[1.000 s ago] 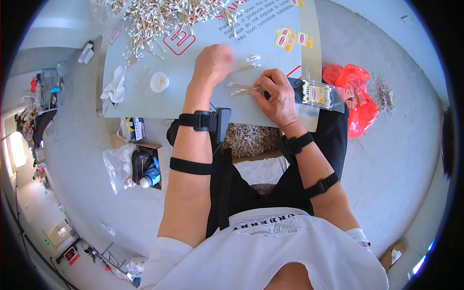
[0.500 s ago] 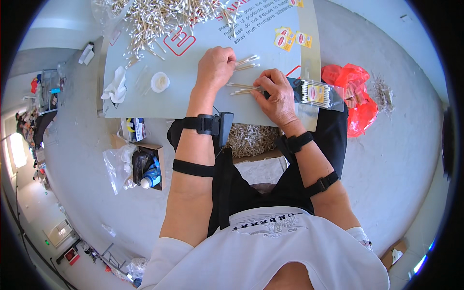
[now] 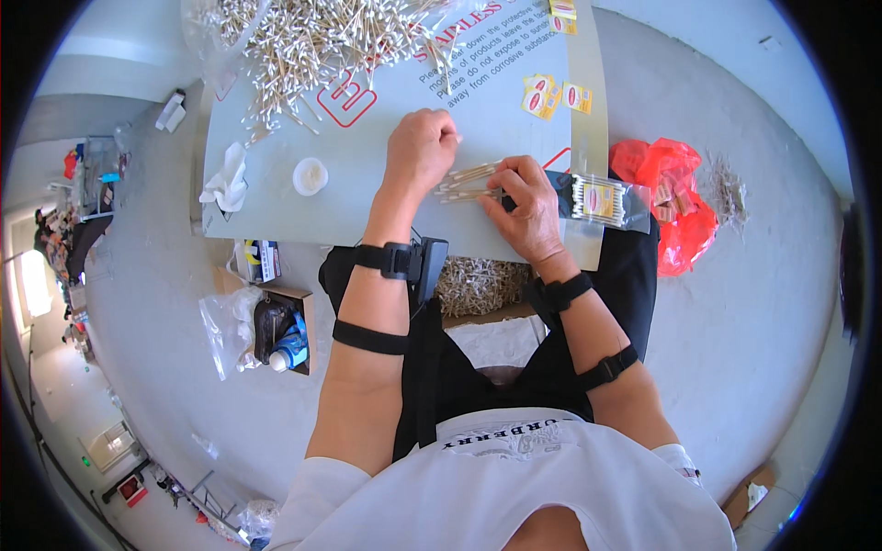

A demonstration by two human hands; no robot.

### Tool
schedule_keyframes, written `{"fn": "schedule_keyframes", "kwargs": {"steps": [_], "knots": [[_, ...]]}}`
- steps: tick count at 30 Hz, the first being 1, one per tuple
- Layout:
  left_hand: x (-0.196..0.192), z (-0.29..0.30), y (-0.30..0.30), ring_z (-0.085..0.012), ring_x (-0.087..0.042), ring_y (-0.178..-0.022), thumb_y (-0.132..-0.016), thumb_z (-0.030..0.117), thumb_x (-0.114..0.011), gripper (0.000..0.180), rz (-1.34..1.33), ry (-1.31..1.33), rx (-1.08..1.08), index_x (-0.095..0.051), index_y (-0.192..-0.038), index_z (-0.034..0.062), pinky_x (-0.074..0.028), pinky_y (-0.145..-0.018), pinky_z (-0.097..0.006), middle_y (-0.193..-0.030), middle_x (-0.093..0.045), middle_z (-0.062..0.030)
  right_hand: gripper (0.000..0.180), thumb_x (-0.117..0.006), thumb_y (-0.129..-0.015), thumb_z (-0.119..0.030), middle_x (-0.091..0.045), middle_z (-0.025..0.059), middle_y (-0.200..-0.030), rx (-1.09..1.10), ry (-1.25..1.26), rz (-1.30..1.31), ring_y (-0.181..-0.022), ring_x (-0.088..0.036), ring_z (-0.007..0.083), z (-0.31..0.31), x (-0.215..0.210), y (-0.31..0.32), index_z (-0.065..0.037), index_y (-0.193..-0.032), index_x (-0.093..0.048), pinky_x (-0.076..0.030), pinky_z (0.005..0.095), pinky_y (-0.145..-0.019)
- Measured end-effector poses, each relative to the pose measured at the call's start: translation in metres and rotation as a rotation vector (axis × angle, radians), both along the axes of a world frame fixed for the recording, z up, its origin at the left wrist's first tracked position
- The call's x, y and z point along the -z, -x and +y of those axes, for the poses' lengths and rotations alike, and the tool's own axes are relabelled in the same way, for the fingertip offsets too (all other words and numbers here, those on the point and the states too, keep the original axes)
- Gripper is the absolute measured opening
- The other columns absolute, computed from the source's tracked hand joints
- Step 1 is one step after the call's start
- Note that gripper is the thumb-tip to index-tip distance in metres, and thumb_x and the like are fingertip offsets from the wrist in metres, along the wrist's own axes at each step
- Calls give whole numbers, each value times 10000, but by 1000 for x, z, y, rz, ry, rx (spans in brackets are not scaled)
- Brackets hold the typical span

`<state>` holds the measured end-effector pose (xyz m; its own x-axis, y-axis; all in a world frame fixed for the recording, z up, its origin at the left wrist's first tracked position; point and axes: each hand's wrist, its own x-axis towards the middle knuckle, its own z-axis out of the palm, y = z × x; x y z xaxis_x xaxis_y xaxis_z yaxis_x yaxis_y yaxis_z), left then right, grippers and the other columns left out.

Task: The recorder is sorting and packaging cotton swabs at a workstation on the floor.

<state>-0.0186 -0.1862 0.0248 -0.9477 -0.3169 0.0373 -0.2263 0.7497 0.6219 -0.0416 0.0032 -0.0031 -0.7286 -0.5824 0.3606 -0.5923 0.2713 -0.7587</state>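
My right hand (image 3: 525, 204) grips a small bundle of cotton swabs (image 3: 465, 181) with wooden sticks, lying flat over the grey table (image 3: 367, 188). My left hand (image 3: 420, 150) is curled just above and left of the bundle's free ends, pinching what looks like one swab. A large heap of loose cotton swabs (image 3: 317, 41) covers the far left of the table. A clear packet of swabs (image 3: 597, 200) lies right of my right hand.
A white cloth (image 3: 226, 181) and a small round white lid (image 3: 310, 175) lie at the table's left. Yellow stickers (image 3: 551, 95) lie at the far right. A red plastic bag (image 3: 675, 197) sits on the floor right; a box of swabs (image 3: 482, 285) under the table.
My left hand moved right and nearer, from the far middle of the table to the bundle's free ends. The right hand kept hold of the bundle in place.
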Motion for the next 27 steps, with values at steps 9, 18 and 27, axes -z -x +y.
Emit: {"fn": "schedule_keyframes", "kwargs": {"steps": [9,18,27], "knots": [[-1,-24,76,-382,-663,-829,-794,289,-717,301,105,282,-436,-664,-876,4,-529,-721,-471,-876,-691,-177,192,-736,-677,-65,-568,103,-932,-4,3,-92,-871,-585,309,0,-7,-1,-32,-806,-597,-498,392,-751],[2,-53,94,-382,-689,-846,-740,218,-669,242,-183,127,-576,-717,-867,17,-549,-747,-454,-888,-706,-204,182,-733,-673,-62,-569,95,-929,3,6,-47,-867,-586,303,0,-6,0,-34,-794,-599,-499,392,-747],[17,-73,52,-225,-596,-520,-668,127,-686,173,188,-293,-554,-670,-677,-45,-457,-534,-337,-571,-617,-144,172,-730,-684,-61,-570,92,-922,1,28,-45,-855,-588,302,-2,-4,-1,-39,-792,-598,-498,388,-742]]}}
